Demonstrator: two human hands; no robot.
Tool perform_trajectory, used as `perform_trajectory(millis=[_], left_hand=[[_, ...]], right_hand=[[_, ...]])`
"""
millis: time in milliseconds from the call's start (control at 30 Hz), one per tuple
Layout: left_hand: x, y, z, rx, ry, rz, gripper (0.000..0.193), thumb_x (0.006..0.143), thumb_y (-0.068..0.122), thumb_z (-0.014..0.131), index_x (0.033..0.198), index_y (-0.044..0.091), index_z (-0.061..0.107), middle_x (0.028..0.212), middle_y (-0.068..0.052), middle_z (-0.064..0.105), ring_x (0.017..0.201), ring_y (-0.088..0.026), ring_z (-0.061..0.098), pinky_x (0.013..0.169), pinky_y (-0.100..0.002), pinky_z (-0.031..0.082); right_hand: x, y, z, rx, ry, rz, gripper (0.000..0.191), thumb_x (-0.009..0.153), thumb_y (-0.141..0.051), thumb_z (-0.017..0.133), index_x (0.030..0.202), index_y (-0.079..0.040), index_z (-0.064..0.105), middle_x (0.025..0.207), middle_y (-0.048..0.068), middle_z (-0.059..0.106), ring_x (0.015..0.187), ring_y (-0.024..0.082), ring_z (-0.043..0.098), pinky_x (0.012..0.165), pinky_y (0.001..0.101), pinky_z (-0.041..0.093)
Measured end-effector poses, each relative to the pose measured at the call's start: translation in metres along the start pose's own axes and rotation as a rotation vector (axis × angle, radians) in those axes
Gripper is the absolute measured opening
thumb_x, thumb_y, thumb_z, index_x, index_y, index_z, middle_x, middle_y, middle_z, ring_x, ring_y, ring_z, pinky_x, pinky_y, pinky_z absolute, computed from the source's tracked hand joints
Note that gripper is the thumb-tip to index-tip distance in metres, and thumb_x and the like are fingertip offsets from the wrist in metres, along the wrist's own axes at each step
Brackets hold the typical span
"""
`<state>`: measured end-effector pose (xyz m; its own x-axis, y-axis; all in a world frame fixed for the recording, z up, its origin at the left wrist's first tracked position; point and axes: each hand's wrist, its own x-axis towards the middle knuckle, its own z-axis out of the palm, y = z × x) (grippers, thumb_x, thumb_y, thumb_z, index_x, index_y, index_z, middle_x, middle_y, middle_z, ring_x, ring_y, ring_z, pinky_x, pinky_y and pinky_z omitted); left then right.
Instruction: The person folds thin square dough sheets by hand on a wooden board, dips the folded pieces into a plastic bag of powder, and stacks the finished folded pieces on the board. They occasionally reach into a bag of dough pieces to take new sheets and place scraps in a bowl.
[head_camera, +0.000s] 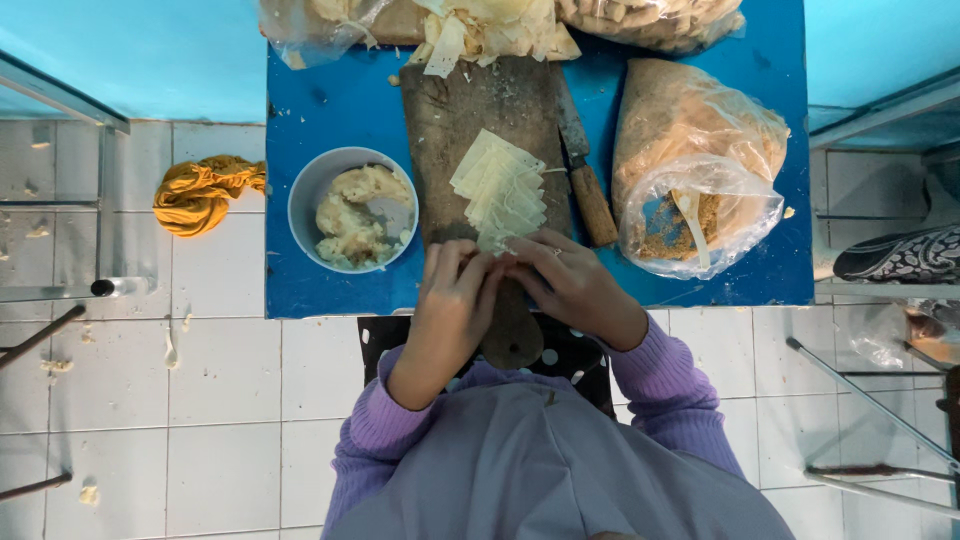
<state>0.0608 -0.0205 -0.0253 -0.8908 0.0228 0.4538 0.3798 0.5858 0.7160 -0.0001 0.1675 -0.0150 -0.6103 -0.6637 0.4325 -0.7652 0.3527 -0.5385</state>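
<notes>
My left hand and my right hand meet at the near end of a dark wooden cutting board, fingers pinched together on a pale dough wrapper. A fanned row of several square wrappers lies on the board just beyond my fingers. Left of the board sits a white bowl of pale filling with a spoon in it. A knife with a wooden handle lies along the board's right edge.
The blue table also carries a plastic bag of brown crumbs with a white spoon, and further bags and a wrapper heap at the far edge. A yellow cloth lies on the tiled floor at left. Metal frames stand at both sides.
</notes>
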Motion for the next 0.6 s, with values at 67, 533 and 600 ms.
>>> perform_trajectory(millis=[67,533,600], left_hand=[[0.001,-0.002,-0.003,-0.023,-0.027,0.028,0.023,0.087,-0.001,0.071,0.109,-0.005,0.064,0.111,-0.02,0.058,0.102,-0.04,0.056,0.087,-0.046,0.048],[0.017,-0.002,0.0,0.076,0.008,-0.037,0.021,0.085,-0.006,0.067,0.106,-0.001,0.068,0.1,-0.018,0.06,0.094,-0.039,0.055,0.081,-0.046,0.047],[0.017,-0.002,0.002,0.071,0.023,-0.037,0.02,0.085,-0.006,0.066,0.105,-0.002,0.068,0.1,-0.02,0.059,0.093,-0.039,0.055,0.08,-0.046,0.047]], right_hand=[[0.002,0.001,-0.002,-0.01,-0.016,-0.006,0.046,0.091,0.001,0.077,0.131,0.001,0.055,0.102,0.014,0.07,0.094,0.032,0.07,0.078,0.0407,0.057],[0.018,0.008,0.003,-0.209,0.082,-0.044,0.038,0.09,-0.001,0.078,0.124,-0.004,0.063,0.094,0.011,0.065,0.095,0.03,0.063,0.086,0.0439,0.048],[0.017,0.01,0.004,-0.209,0.086,-0.079,0.039,0.09,-0.002,0.078,0.126,-0.003,0.062,0.095,0.009,0.066,0.098,0.029,0.063,0.089,0.0454,0.046]])
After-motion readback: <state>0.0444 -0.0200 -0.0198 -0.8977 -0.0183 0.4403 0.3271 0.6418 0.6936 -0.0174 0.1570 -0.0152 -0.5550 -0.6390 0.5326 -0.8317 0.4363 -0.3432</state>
